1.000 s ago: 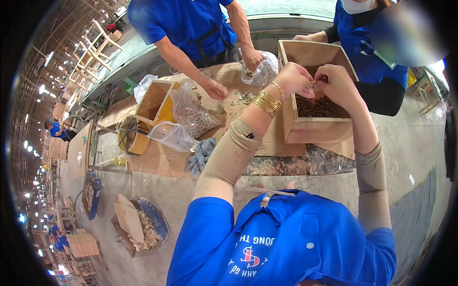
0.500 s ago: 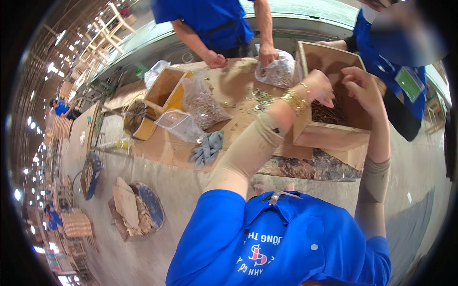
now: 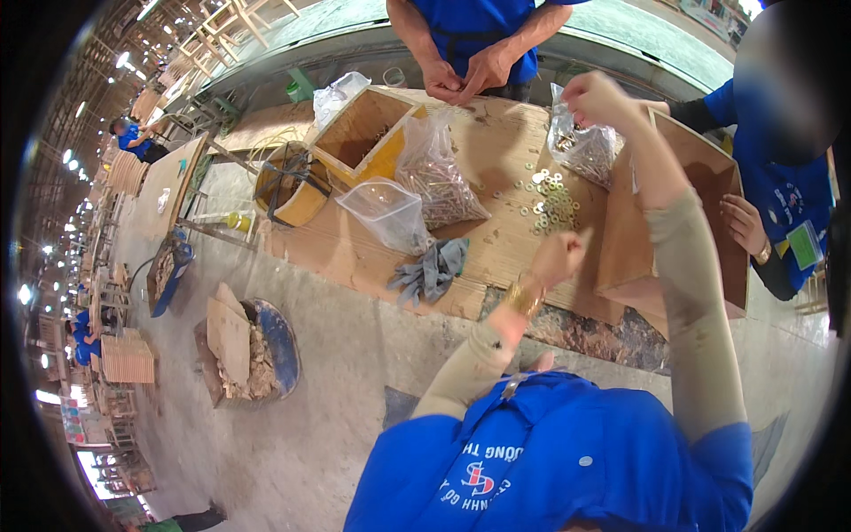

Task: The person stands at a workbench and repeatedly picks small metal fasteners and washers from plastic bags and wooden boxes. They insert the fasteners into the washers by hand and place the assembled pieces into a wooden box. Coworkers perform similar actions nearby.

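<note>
My left hand (image 3: 558,257), with gold bracelets at its wrist, is held low over the cardboard-covered table, its fingers curled together; what they hold, if anything, is hidden. Just beyond it lies a loose pile of metal washers (image 3: 554,206). My right hand (image 3: 601,99) reaches over a clear plastic bag of hardware (image 3: 587,160), fingers bent down toward its opening; I cannot make out anything in them. To the right of the bag stands an open wooden box (image 3: 678,257), beneath my right forearm.
A filled bag of screws (image 3: 443,177), an empty-looking clear bag (image 3: 386,213), grey gloves (image 3: 433,270) and a yellow-sided wooden box (image 3: 359,133) lie to the left. A co-worker's hands (image 3: 465,78) meet across the table; another person's hand (image 3: 743,222) rests at the wooden box.
Both my hands have left the wooden box: the right went to the hardware bag, the left came nearer, beside the washers. The co-worker opposite withdrew a hand from that bag. The view shifted.
</note>
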A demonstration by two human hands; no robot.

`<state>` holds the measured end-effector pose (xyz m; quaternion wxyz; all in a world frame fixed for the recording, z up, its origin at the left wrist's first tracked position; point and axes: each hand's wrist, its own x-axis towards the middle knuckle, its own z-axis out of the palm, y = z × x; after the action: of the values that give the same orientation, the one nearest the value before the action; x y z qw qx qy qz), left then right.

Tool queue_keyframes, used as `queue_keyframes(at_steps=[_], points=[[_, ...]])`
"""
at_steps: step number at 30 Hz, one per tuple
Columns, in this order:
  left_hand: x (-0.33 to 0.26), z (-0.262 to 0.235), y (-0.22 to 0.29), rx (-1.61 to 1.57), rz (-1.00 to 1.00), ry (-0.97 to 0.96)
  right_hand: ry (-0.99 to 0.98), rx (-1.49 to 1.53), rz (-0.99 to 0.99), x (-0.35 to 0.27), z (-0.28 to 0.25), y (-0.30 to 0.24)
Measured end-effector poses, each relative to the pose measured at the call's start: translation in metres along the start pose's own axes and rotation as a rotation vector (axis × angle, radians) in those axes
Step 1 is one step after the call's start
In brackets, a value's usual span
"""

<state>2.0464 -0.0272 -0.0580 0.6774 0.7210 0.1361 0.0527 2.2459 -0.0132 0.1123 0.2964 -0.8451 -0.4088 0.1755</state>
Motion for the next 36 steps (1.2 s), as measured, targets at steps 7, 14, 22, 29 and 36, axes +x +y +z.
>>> queue_keyframes(at_steps=[7,14,22,29,36], points=[[-0.050,-0.030,-0.083,0.021,-0.182,0.158,-0.175,-0.770,0.071,0.094,0.112,0.134],[-0.033,-0.065,-0.084,0.074,-0.072,0.270,-0.084,-0.816,0.083,0.105,0.127,0.126],[-0.027,-0.089,-0.068,-0.026,-0.160,0.216,-0.475,-1.141,0.123,0.125,0.118,0.147],[0.003,-0.078,-0.070,0.332,0.132,0.274,-0.762,-1.220,0.378,0.139,0.128,0.154],[0.077,-0.012,-0.112,0.074,0.017,0.267,-0.549,-1.091,-0.018,0.140,0.130,0.168]])
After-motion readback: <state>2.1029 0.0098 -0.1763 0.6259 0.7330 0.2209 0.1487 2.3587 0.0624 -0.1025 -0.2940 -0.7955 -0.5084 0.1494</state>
